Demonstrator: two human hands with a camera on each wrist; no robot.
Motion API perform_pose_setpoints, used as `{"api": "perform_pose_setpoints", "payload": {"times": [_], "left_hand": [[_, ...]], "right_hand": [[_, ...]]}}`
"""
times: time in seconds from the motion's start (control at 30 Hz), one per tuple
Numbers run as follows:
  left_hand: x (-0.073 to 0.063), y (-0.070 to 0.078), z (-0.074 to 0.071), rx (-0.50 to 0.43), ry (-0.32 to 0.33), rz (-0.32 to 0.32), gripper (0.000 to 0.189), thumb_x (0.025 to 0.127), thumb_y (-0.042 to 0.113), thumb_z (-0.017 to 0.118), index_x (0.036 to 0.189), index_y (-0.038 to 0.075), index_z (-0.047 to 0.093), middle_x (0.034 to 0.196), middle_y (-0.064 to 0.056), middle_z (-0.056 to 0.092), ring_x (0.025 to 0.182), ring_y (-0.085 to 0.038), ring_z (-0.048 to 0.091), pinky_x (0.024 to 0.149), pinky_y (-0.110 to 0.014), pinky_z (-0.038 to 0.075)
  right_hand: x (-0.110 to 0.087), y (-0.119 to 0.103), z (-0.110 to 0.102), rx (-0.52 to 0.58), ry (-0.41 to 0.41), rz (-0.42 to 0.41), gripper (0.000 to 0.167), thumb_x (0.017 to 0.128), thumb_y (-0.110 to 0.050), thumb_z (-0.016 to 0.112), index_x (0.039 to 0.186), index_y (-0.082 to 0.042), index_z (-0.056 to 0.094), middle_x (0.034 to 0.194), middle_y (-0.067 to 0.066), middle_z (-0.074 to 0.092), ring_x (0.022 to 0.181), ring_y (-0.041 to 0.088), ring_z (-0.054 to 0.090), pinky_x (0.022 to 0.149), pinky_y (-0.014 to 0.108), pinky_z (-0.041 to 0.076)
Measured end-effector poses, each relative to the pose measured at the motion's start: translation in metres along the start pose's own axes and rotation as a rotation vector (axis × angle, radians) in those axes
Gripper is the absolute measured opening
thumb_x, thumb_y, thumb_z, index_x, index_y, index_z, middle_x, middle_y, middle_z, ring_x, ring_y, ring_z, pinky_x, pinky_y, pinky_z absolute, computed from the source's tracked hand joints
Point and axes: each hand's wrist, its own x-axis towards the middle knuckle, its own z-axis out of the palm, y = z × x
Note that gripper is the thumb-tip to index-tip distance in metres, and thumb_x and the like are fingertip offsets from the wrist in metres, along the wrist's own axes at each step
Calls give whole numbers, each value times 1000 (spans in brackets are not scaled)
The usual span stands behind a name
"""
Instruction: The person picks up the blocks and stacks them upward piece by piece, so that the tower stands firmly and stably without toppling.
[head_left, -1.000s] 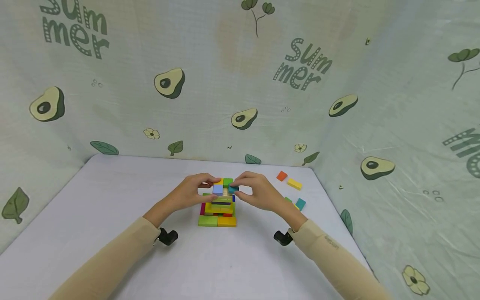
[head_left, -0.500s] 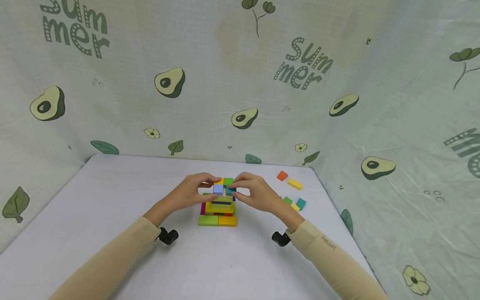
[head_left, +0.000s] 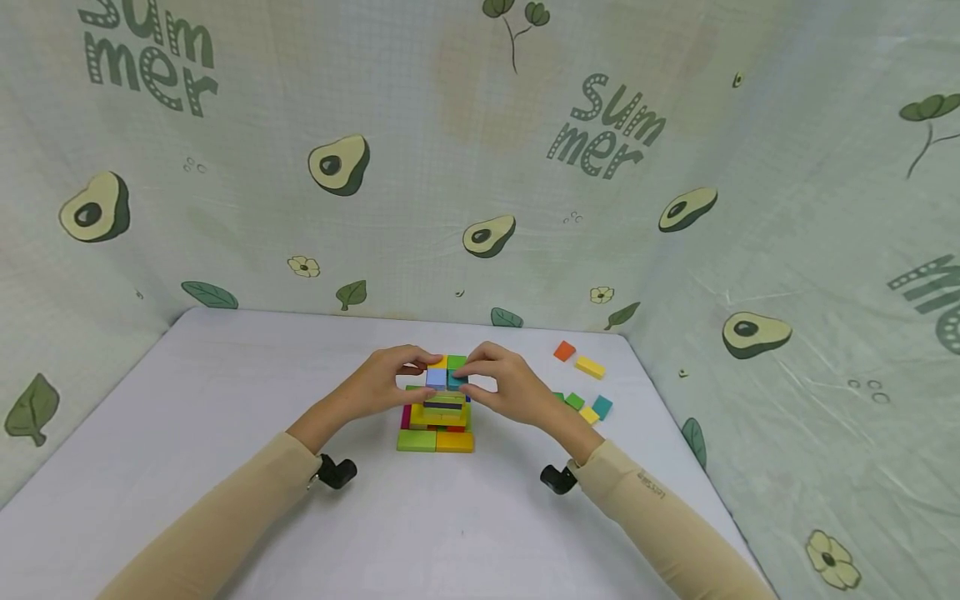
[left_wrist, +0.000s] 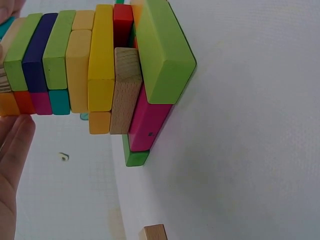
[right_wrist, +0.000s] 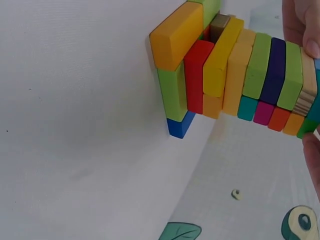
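A tower of colourful blocks (head_left: pixel 442 410) stands on the table, wider at its base. On top, a light blue block (head_left: pixel 436 378) sits beside a teal block (head_left: pixel 454 381), and the two appear to touch. My right hand (head_left: pixel 506 382) pinches the teal block between thumb and fingers. From the other side, my left hand (head_left: pixel 384 383) grips the tower's top, its thumb at the front and its fingers at the back. Behind lies a green block (head_left: pixel 456 363) with a yellow one, partly covered by my left fingers. Bare wooden pieces (right_wrist: pixel 306 85) show under the top blocks.
Loose blocks lie to the right of the tower: an orange one (head_left: pixel 565 351), a yellow one (head_left: pixel 590 367), a teal one (head_left: pixel 602 407) and several smaller ones near my right forearm. Patterned cloth walls (head_left: pixel 420 167) surround the white table (head_left: pixel 360 517).
My right hand has shifted left with the teal block, closing the gap to the light blue block. The left hand has stayed in place.
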Motion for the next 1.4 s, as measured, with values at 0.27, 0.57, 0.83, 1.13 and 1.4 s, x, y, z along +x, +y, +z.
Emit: {"api": "perform_pose_setpoints", "payload": {"times": [0.27,0.57,0.83,1.13,1.4], "left_hand": [[0,0,1,3,-1,-2,53,91,25,88,139,17,66,136,-1,69,126,-23,68,105,-40,56],[-1,-1,0,0,1,6,53,91,25,87,139,17,66,136,-1,69,125,-22,68,105,-40,56],[0,0,1,20,5,-20,55,91,27,88,140,19,66,139,1,68,125,-22,68,105,-40,57],[1,5,1,20,-10,-42,56,91,25,87,143,19,65,142,0,66,125,-21,67,106,-39,56],[0,5,0,24,-4,-38,55,90,24,88,140,17,66,140,0,67,126,-21,67,106,-39,56]], "right_hand": [[0,0,4,-8,27,-7,23,94,-16,83,116,-10,81,111,4,64,100,18,61,87,26,58],[-3,1,6,-14,42,-8,27,94,-16,83,121,-11,79,115,4,64,103,18,61,90,27,58],[-26,17,-12,-32,74,91,35,94,-17,84,128,-15,76,120,1,67,110,18,64,94,33,61],[-93,81,-39,-143,11,310,36,91,-9,85,126,-8,75,115,6,74,104,29,70,86,45,63],[-119,114,-41,-158,-157,545,33,93,-14,84,125,-12,76,126,6,74,118,34,67,99,54,57]]}}
